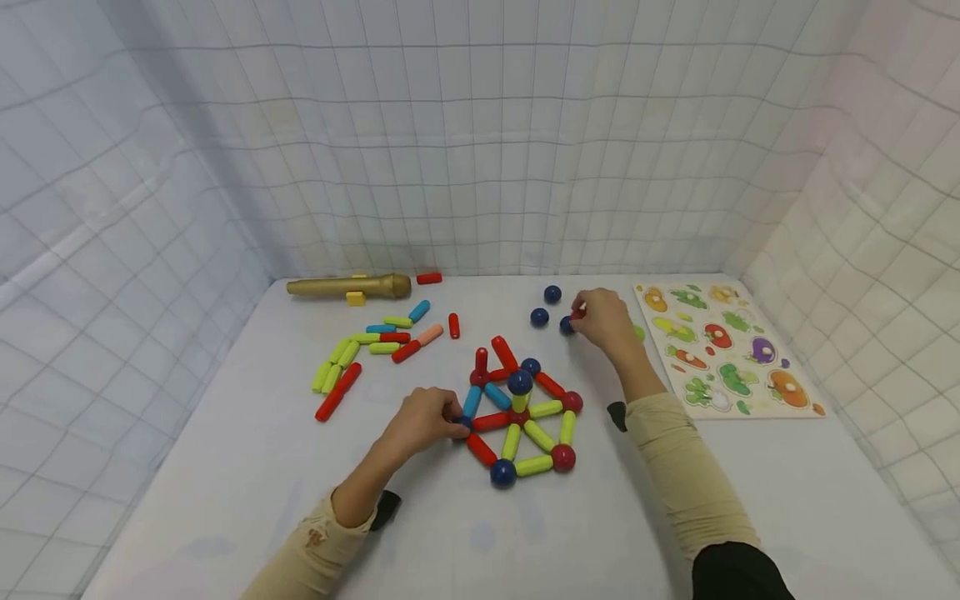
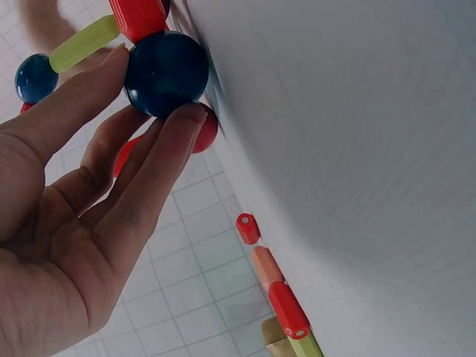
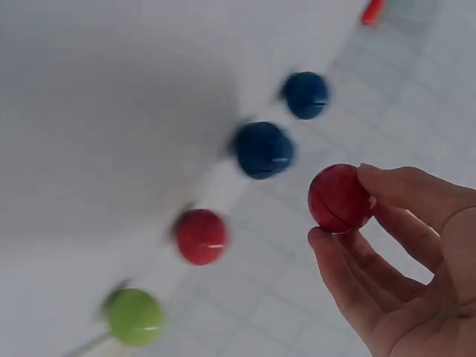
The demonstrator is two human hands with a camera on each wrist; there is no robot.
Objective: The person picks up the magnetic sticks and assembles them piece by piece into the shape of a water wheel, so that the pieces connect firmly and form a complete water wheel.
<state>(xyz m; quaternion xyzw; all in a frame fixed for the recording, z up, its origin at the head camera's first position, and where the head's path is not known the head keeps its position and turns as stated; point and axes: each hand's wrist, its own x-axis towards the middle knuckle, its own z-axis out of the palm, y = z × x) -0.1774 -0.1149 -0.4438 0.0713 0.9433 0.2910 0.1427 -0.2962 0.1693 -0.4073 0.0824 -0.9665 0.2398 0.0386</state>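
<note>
A flat frame of coloured rods and balls lies on the table, with a red ball at its hub and a short rod topped by a blue ball rising there. At the frame's left corner my left hand pinches a blue ball between thumb and fingers; rods join onto that ball. Beyond the frame, my right hand holds a loose red ball by its fingertips, off the table. Blue balls, another red ball and a green ball lie near it.
Several loose rods, among them a long red one, lie at the left. A gold microphone-shaped toy sits at the back left. On the right is a vegetable picture board. A grid-patterned cloth walls the table.
</note>
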